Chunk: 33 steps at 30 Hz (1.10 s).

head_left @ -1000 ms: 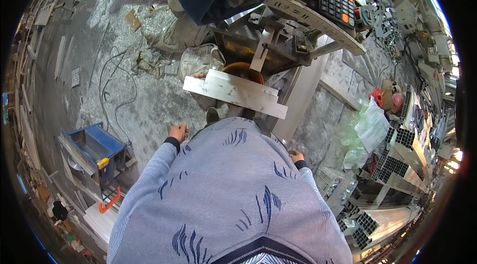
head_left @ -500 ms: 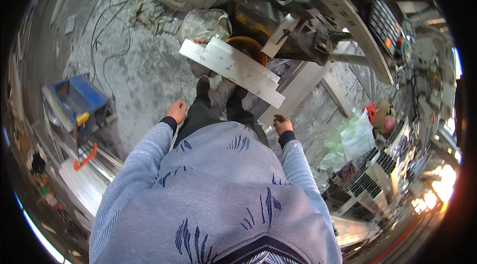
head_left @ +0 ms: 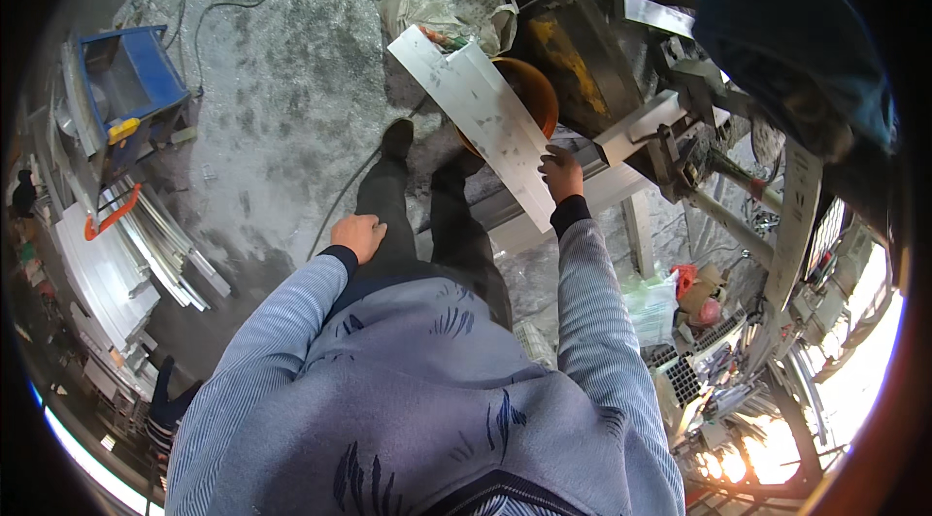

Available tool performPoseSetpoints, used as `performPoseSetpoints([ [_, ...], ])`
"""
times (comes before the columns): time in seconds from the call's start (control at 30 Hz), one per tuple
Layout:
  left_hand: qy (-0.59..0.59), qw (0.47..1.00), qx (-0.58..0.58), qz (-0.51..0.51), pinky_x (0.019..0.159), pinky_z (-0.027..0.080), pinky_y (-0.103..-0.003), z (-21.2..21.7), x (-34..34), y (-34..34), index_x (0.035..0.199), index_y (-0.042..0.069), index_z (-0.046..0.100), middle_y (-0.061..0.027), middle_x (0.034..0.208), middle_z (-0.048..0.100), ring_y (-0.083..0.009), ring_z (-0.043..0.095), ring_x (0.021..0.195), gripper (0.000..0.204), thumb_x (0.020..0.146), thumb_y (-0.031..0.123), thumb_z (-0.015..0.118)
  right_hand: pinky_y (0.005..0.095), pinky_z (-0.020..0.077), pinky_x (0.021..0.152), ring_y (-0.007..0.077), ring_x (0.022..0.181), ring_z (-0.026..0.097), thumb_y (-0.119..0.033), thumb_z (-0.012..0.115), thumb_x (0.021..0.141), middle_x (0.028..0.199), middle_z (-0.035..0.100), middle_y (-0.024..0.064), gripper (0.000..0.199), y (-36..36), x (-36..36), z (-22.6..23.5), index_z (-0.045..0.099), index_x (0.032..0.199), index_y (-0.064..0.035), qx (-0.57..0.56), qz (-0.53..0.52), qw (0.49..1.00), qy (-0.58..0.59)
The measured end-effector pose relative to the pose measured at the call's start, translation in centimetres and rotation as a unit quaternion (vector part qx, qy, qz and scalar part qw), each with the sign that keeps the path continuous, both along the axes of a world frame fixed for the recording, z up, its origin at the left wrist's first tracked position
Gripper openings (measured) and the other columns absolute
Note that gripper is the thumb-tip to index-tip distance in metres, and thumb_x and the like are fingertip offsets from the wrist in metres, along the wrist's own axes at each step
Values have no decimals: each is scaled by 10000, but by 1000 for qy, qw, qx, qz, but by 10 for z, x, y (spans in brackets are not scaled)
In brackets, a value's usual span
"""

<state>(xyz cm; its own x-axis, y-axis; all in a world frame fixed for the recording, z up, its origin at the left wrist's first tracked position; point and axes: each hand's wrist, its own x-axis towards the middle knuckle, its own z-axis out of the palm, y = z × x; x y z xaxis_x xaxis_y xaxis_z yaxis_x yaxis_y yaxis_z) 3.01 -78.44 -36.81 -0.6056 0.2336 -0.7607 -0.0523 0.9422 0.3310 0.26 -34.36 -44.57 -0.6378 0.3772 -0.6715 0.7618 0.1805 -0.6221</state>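
Note:
Two flat silvery metal strips (head_left: 485, 108) lie overlapped, slanting across an orange tub (head_left: 529, 94) in front of my feet. My right hand (head_left: 561, 174) is stretched forward at the right edge of the strips, fingers apart and slightly bent. Whether its fingertips touch the metal, I cannot tell. My left hand (head_left: 359, 236) hangs by my left thigh, its fingers loosely curled in and nothing seen in them. Behind the strips stands a whitish woven sack (head_left: 456, 6).
At the left are a blue metal stand (head_left: 146, 69), an orange saw-like frame (head_left: 112, 213) and stacked pale metal lengths (head_left: 102, 273). A metal workbench frame (head_left: 660, 137) stands at right; plastic bags (head_left: 650, 307) lie below it. A dark-clothed person (head_left: 791, 40) is at the upper right.
My right hand has reached forward from beside my hip to the strips' edge. My left hand stays low by my thigh. The view has shifted, bringing the other person's dark clothing to the right.

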Motion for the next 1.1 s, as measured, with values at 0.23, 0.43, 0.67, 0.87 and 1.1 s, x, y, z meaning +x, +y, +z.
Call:
performPoseSetpoints([
  [0.23, 33, 999, 15, -18, 709, 522, -524, -40, 3, -3, 791, 73, 686, -170, 716, 688, -401, 675, 722, 311, 912, 359, 668, 366, 568, 775, 258, 911, 675, -3, 520, 945, 1079, 648, 154, 358, -30, -90, 3, 525, 1302, 16, -197, -276, 939, 53],
  [0.43, 84, 996, 35, 2, 642, 482, -516, -64, 0, -12, 733, 83, 640, -135, 663, 668, -372, 670, 682, 286, 893, 314, 691, 414, 564, 872, 293, 990, 629, 30, 511, 936, 1065, 603, 134, 277, -19, -145, -58, 542, 1212, 19, -297, -387, 864, 124],
  [0.67, 61, 998, 27, 10, 585, 516, -473, -85, -15, -3, 702, 85, 628, -120, 658, 672, -348, 670, 632, 264, 877, 271, 695, 470, 541, 941, 333, 1075, 599, 30, 503, 960, 1138, 572, 173, 275, 1, -178, -140, 538, 1232, 51, -328, -469, 805, 153],
  [0.87, 61, 998, 18, 7, 571, 516, -468, -93, -19, -1, 692, 84, 623, -125, 654, 668, -342, 664, 616, 249, 868, 249, 686, 469, 524, 998, 337, 1138, 609, -54, 456, 1001, 1176, 630, 221, 277, 22, -192, -207, 565, 1213, 86, -350, -394, 834, 160],
  [1.1, 56, 998, 26, 32, 555, 514, -461, -95, -21, 1, 666, 90, 602, -109, 635, 656, -330, 661, 604, 255, 843, 238, 709, 482, 545, 937, 353, 1024, 658, 21, 468, 927, 1075, 675, 213, 249, 32, -209, -213, 603, 1131, 72, -554, -536, 620, 146],
])
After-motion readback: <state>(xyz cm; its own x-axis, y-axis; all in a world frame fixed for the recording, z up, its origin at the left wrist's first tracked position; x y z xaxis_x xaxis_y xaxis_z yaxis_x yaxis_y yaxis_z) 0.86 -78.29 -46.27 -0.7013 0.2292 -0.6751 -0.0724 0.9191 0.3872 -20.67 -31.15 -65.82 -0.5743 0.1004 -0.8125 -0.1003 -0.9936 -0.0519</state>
